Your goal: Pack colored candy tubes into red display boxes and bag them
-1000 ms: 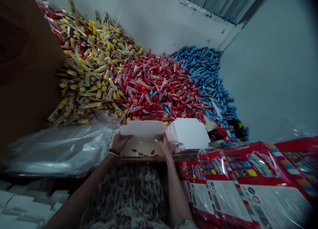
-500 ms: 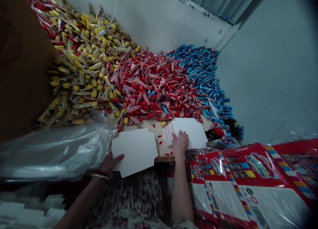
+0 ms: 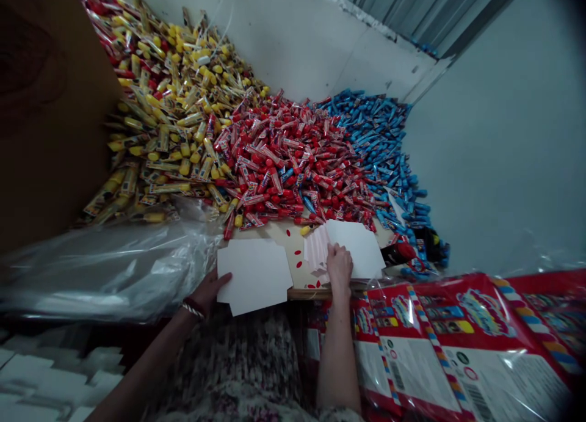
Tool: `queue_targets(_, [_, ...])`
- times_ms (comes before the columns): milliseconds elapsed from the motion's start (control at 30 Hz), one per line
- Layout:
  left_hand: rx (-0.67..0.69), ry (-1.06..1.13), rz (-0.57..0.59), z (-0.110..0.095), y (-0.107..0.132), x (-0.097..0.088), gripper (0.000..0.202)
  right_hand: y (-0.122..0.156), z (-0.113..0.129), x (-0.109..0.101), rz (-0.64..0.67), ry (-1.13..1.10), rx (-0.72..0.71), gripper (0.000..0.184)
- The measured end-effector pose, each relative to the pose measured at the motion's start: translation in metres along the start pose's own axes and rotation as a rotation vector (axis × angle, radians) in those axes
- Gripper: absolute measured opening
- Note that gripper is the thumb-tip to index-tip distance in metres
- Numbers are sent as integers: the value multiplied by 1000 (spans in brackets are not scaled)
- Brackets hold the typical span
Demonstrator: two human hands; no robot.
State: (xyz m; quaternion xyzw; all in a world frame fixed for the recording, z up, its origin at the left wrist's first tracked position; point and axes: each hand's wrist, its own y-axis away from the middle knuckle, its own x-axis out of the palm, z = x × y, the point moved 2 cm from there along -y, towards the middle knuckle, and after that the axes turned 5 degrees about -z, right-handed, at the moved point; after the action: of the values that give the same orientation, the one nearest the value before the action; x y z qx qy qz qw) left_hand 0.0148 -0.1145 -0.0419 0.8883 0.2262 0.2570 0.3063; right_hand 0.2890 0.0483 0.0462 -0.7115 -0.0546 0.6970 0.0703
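Note:
A flat white card (image 3: 254,276) with notched corners lies at the table's front edge and juts out over it. My left hand (image 3: 209,292) grips its left edge, thumb on top and the other fingers hidden underneath. On the right is a fanned stack of white cards (image 3: 315,251), with the top card (image 3: 357,248) lying over its right part. My right hand (image 3: 339,267) is on that stack, its fingers curled together at the left edge of the top card.
Behind the cards rise heaps of wrapped yellow-capped tubes (image 3: 183,116), red-capped tubes (image 3: 293,159) and blue tubes (image 3: 375,129). Clear plastic bags (image 3: 114,269) lie left, below a brown cardboard box (image 3: 50,116). Printed red packages (image 3: 458,336) stand at the right.
My right hand's fingers have drawn in from spread on the top card to curled at its left edge. The stack is fanned wider. My left hand keeps its card, now tilted less.

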Motion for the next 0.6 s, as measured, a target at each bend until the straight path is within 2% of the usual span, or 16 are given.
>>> queue_targets(133, [17,28,-6,1,0,1,86,3,4,-11,-12,57,47,40])
queue_targets(233, [8,43,3,4,1,1,86,13,9,-38,-83,124,69,37])
queue_targets(300, [0,59,7,4,2,2,84,29,24,-58,-152,133,-91,33])
queue_targets(367, [-10,90,10,4,4,5,81,53,50,-67,-117,98,-338,30])
queue_targets(467, [-97,183,89,1,8,12,72,96,100,-55,63,-4,-536,34])
queue_targets(533, [-149,248,175,0,9,17,68,122,133,-36,171,-62,-594,34])
queue_targets(600, [-117,240,196,0,6,19,66,141,159,-16,221,-88,-624,33])
